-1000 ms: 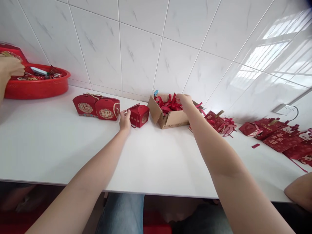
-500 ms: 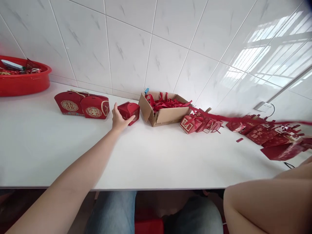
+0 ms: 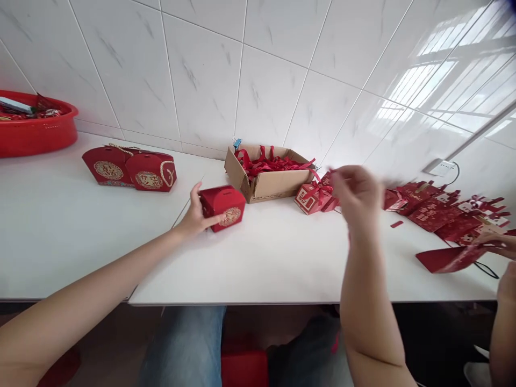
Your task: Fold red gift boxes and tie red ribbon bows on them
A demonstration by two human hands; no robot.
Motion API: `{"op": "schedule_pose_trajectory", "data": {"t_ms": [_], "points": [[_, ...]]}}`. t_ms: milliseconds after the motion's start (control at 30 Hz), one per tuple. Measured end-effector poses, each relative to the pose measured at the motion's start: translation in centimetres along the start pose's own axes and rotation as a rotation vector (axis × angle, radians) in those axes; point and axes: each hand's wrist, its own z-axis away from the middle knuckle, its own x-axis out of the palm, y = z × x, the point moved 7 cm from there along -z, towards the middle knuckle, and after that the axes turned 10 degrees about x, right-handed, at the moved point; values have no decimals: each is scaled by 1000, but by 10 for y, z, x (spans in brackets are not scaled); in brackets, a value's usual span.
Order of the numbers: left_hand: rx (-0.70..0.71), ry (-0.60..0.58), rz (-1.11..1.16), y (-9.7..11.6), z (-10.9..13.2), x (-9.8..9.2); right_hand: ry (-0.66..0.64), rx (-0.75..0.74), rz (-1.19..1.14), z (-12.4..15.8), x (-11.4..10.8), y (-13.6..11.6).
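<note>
Small red gift box (image 3: pixel 223 207): folded-flap top, round gold emblem on the front, characters too small to read. It sits on the white table (image 3: pixel 262 263), just left-front of the cardboard box (image 3: pixel 268 185) of red ribbons (image 3: pixel 270 161). Left hand (image 3: pixel 193 217) clasps its left end. Right hand (image 3: pixel 357 196) is raised right of the cardboard box and blurred; fingers seem bunched, on what I cannot tell.
</note>
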Motion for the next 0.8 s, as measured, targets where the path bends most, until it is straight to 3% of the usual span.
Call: {"op": "schedule_pose_trajectory", "data": {"t_ms": [67, 100, 200, 267, 400, 567, 700, 800], "points": [[43, -115, 37, 18, 13, 23, -64, 48, -110, 10, 23, -10], [65, -145, 38, 26, 19, 34, -160, 76, -183, 16, 41, -13], [55, -19, -57, 40, 27, 51, -427, 215, -394, 32, 93, -9], [39, 60, -148, 46, 30, 56, -479, 331, -542, 38, 113, 4], [44, 40, -200, 61, 31, 60, -400, 477, -703, 41, 121, 29], [111, -51, -314, 86, 7, 52, -371, 486, -692, 44, 120, 29], [-12, -213, -277, 85, -17, 62, -337, 455, -692, 43, 126, 28], [-20, -249, -244, 85, -24, 70, -280, 451, -663, 41, 125, 32]]}}
